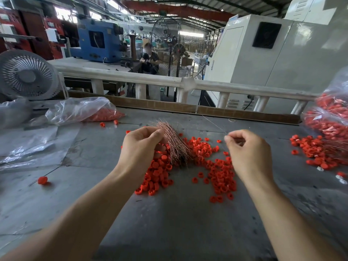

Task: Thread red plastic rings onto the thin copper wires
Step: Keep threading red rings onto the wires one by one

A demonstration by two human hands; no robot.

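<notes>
Both hands work just above a grey bench. On one side, the left hand curls its fingers around a bundle of copper wires, which fans out above the fingers and hangs down to the rings below. Opposite it, the right hand pinches a single thin wire between thumb and forefinger, the strand slanting up and away to the left. Beneath and between the hands lies a loose heap of red rings, spread across the bench. Further right sits a second pile of rings with wires among them, next to a clear bag of rings at the bench's edge. To the left, one ring on a wire lies alone, and behind it a crumpled plastic bag holds more red pieces. A small white fan stands at the far left corner.
</notes>
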